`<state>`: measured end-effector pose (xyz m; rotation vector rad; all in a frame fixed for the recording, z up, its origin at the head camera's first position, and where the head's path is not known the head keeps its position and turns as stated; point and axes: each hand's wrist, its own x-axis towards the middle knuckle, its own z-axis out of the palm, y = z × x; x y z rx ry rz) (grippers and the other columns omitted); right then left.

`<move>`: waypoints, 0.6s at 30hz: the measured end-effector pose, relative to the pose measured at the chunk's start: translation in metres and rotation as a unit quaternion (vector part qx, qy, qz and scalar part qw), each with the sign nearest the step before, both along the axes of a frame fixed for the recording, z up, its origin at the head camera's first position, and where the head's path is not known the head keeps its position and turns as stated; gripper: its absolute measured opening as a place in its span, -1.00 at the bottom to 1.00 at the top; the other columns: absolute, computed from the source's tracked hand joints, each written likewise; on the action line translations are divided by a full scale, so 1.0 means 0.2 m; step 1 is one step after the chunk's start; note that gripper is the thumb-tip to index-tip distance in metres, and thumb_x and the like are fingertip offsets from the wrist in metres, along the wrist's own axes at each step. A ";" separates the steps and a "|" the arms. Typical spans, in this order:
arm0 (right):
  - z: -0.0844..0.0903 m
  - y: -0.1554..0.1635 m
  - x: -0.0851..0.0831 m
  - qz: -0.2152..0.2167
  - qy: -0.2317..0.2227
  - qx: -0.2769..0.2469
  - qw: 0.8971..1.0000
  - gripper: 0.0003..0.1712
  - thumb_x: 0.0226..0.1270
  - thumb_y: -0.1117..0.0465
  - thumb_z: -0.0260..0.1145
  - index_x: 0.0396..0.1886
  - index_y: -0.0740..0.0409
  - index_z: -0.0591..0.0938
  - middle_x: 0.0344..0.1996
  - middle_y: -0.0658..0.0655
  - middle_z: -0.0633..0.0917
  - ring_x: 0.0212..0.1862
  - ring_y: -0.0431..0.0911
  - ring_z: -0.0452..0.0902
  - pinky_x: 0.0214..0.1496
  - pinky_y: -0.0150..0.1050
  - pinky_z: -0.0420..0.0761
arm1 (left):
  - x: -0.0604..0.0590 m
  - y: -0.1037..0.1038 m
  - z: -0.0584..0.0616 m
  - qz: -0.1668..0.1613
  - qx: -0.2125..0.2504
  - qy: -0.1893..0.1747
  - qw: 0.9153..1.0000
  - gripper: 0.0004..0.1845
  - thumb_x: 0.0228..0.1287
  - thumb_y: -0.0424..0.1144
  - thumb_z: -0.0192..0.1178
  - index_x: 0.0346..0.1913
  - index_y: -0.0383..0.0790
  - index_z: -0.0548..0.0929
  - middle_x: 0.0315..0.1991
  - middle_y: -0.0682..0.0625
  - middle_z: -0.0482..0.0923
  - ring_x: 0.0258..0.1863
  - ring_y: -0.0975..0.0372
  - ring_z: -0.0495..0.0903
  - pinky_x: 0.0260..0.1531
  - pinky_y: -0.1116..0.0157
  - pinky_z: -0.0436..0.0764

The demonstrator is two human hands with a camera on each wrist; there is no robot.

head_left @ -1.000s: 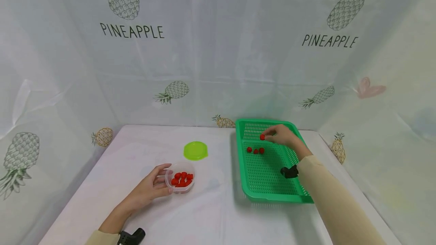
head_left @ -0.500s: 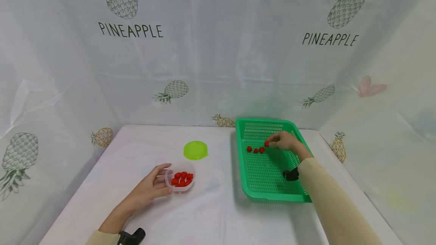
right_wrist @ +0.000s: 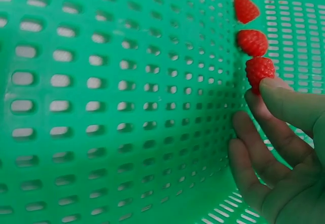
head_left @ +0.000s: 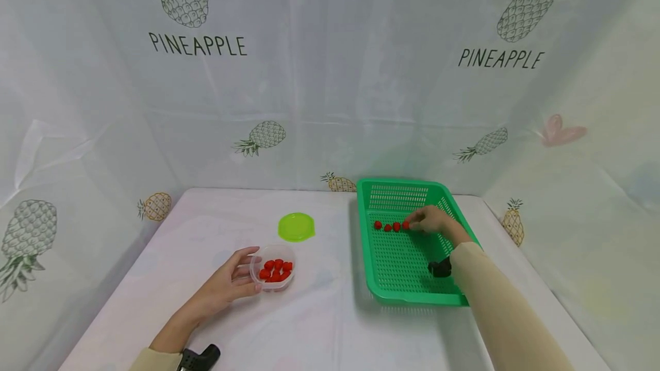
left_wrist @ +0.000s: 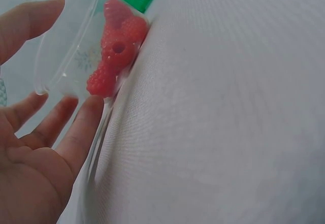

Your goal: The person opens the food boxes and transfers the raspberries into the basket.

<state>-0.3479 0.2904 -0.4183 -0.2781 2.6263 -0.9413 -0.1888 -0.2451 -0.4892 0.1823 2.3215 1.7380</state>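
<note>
My right hand [head_left: 432, 220] is down inside the green basket [head_left: 412, 296], near its far end, and its thumb and forefinger pinch a raspberry [right_wrist: 259, 72] that sits on the perforated floor. That berry closes a short row: three other raspberries [head_left: 387, 226] lie just to its left, each beside the next, so I hold this one low and in line with them, which keeps the spacing even. In the right wrist view my thumb tip lies on the berry's near side and the other fingers [right_wrist: 254, 163] hang loosely curled below it, touching nothing but perhaps the basket floor; I cannot tell whether they press on it.

My left hand [head_left: 227, 282] rests on the white table cover [head_left: 319, 325], well apart from the basket. Its fingers are spread and curved round the near and left wall of a small clear tub [head_left: 273, 275], thumb above and fingertips [left_wrist: 89, 117] against the plastic, a steadying hold so the light tub cannot slide. The tub holds a heap of raspberries [left_wrist: 117, 51], packed against its side.

The tub's green lid [head_left: 296, 227] lies flat on the cover beyond it, apart from both hands, out of the path between tub and basket.
</note>
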 end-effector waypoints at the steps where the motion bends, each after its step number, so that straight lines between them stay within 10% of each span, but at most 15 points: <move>1: 0.00 0.00 0.00 -0.005 -0.003 0.001 1.000 -0.63 0.60 0.33 0.27 0.29 0.42 0.63 0.25 0.44 0.64 0.23 0.31 0.60 0.19 0.13 0.69 | 0.00 0.00 0.00 0.000 -0.001 0.000 1.000 -0.05 0.27 -0.12 0.54 0.62 0.03 0.22 0.50 -0.23 0.33 0.43 -0.11 0.47 0.25 0.19 0.65; 18: -0.10 0.01 -0.05 -0.030 -0.013 0.011 0.999 -0.67 0.59 0.26 0.31 0.23 0.27 0.70 0.28 0.41 0.62 0.30 0.35 0.53 0.28 0.24 0.60 | 0.00 0.00 0.00 0.003 -0.001 0.000 1.000 -0.06 0.28 -0.14 0.54 0.61 0.02 0.23 0.49 -0.22 0.34 0.40 -0.09 0.49 0.26 0.18 0.64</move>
